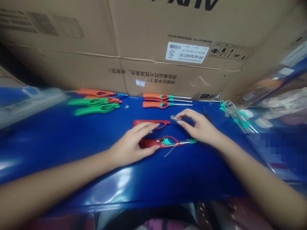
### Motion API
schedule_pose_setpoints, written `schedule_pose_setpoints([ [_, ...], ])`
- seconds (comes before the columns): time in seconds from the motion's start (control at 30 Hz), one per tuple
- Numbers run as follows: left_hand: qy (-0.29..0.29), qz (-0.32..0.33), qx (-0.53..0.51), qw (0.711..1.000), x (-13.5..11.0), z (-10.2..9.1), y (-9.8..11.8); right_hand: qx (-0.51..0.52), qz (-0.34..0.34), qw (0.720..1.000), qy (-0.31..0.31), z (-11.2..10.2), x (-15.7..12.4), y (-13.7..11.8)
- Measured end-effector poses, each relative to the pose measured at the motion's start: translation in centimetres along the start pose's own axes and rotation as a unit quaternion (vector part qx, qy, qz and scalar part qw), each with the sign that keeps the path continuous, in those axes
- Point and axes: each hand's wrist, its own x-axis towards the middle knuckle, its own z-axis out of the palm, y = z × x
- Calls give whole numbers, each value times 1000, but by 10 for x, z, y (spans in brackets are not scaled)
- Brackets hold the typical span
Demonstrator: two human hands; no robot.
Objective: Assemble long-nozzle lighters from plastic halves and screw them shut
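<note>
My right hand (195,124) pinches a small clear plastic piece (175,118) between thumb and fingertips, above the table. My left hand (134,143) is open, thumb and fingers spread around the handle end of a red lighter shell half (146,143). Whether it presses on that shell is hard to tell. Inside the shell sit a teal trigger part (166,142) and thin wires, and a metal tube (184,142) with a teal collar extends right. Just behind lies a second red shell half (144,122), partly covered by my left fingers.
Three orange assembled lighters (153,104) lie at the back middle. Green shell halves (97,109) and orange ones (94,93) are at back left. Metal tubes with teal parts (236,116) lie at right. A large cardboard box (144,48) stands behind the blue table (79,153).
</note>
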Motion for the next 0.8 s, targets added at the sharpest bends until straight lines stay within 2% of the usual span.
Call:
schedule_pose_setpoints([
  [0.07, 29, -7, -2, 1000, 1, 1, 2, 5, -69, 997, -45, 8, -4, -23],
  [0.17, 39, 24, -9, 999, 3, 2, 2, -3, -135, 986, -94, 20, -11, -44],
  [0.27, 23, 63, -25, 997, 4, 3, 1, 11, -172, 981, -93, 28, -15, -50],
  [0.37, 17, 85, -38, 996, 5, 1, 1, 48, -166, 983, -68, 29, -14, -46],
  [0.53, 30, 47, -35, 998, 6, 0, -1, 32, -162, 986, -26, 24, -11, -40],
  [0.67, 41, 42, -55, 997, 7, -2, -1, 72, -145, 987, 7, 25, -11, -42],
  [0.8, 40, 36, -67, 996, 7, -2, -1, 78, -147, 986, 3, 26, -11, -44],
])
